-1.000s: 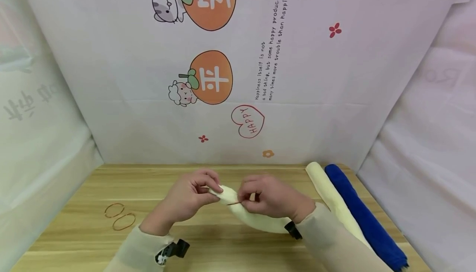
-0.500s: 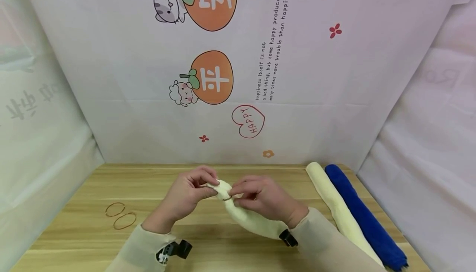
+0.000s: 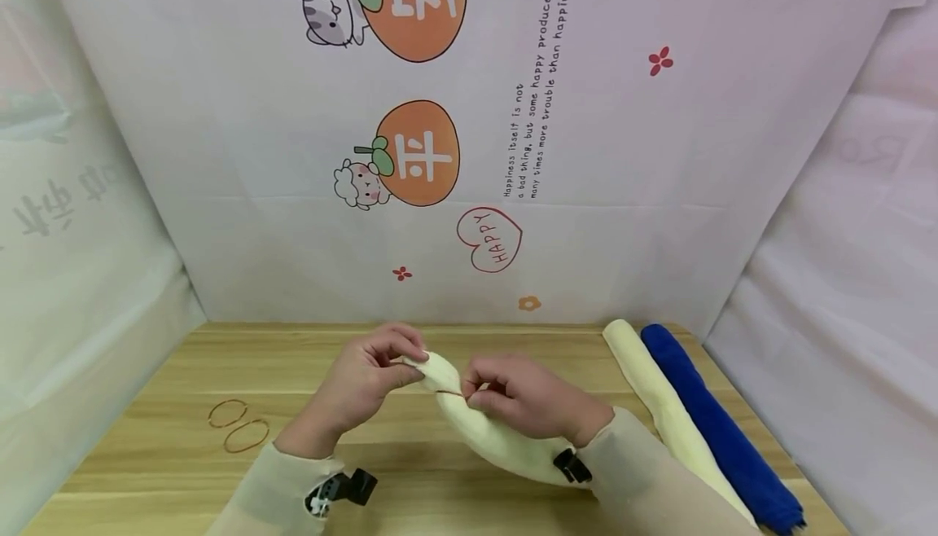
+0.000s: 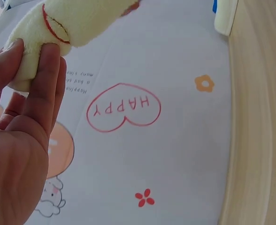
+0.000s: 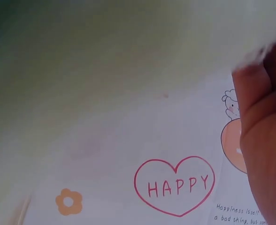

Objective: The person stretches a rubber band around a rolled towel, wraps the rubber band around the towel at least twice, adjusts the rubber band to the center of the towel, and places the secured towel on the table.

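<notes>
A rolled cream towel (image 3: 498, 446) is held up slantwise above the table in the head view. My left hand (image 3: 355, 397) pinches its far end between thumb and fingers. Around the roll, a little way in from that end, runs a thin red rubber band (image 3: 450, 393). My right hand (image 3: 523, 399) pinches the band at the towel's right side and draws it out. The left wrist view shows the band (image 4: 56, 35) circling the towel just beyond my left fingertips. In the right wrist view, the blurred towel (image 5: 81, 56) fills the top, and the fingertips are partly cut off.
Two loose rubber bands, one (image 3: 227, 413) slightly behind the other (image 3: 246, 436), lie on the wooden table (image 3: 146, 471) at left. Another cream towel roll (image 3: 663, 414) and a blue one (image 3: 721, 430) lie side by side at right. White printed cloth (image 3: 586, 259) hangs behind.
The right fingers shifted onto the towel near its end, then back right, pulling the band out again. The towel's held end has risen slightly and moved left with my left hand.
</notes>
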Available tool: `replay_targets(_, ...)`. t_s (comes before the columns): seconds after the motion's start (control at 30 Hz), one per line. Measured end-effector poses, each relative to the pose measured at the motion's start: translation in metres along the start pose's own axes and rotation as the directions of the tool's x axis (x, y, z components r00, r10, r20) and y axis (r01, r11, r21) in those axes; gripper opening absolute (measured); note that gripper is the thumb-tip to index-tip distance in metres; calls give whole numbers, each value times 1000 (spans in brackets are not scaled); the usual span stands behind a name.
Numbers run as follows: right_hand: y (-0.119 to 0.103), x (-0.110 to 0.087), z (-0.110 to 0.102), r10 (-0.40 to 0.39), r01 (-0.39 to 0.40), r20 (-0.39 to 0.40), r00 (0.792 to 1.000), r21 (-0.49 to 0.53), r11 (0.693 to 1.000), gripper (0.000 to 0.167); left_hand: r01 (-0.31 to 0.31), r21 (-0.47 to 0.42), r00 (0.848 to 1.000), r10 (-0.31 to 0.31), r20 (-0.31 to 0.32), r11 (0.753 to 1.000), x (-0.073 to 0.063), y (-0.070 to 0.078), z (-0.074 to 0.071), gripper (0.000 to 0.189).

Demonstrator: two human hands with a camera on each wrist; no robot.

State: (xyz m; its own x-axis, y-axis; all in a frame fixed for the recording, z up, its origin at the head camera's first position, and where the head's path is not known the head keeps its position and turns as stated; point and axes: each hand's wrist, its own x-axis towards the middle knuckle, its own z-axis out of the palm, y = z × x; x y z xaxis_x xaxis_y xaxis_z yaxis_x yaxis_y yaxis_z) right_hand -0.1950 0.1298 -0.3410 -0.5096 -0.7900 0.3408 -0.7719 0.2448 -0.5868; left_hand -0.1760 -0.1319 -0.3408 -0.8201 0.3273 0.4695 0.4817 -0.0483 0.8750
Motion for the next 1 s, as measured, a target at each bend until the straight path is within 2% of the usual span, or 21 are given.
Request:
replay_targets(0.1,-1,-5,-4,82,-82,33,996,-12,997,10,-23,11,999,23,-32,1000,-1,1,-6,11)
replay_targets(0.2,-2,-7,-6,114,-111,36,993,-57,992,11,-14,38,1000,15,-7,999,0,1,-8,11)
replay_targets(0.3,-4,-5,-5,97,-95,7,995,-145,985,12,38,119,997,-46,65,992,2,0,-5,8)
replay_targets(0.37,-5,-4,-3,65,-67,-15,998,-212,975,12,98,147,987,-115,113,984,4,-1,-1,11)
replay_targets(0.5,-6,-1,1,2,-13,-37,999,-293,956,11,173,214,971,-203,127,961,5,-1,5,19)
replay_targets(0.6,-5,0,2,-27,19,-32,999,-237,971,10,159,213,977,-185,106,964,4,-1,7,14)
replay_targets(0.77,-2,-4,3,-48,49,20,999,-28,998,6,99,108,989,-110,99,989,4,0,6,10)
replay_targets(0.83,0,-5,4,-41,40,32,999,22,999,6,79,98,993,-87,78,992,4,2,6,11)
replay_targets(1.0,5,-8,5,13,-18,53,998,97,995,11,30,144,1000,-29,-8,989,5,5,2,15)
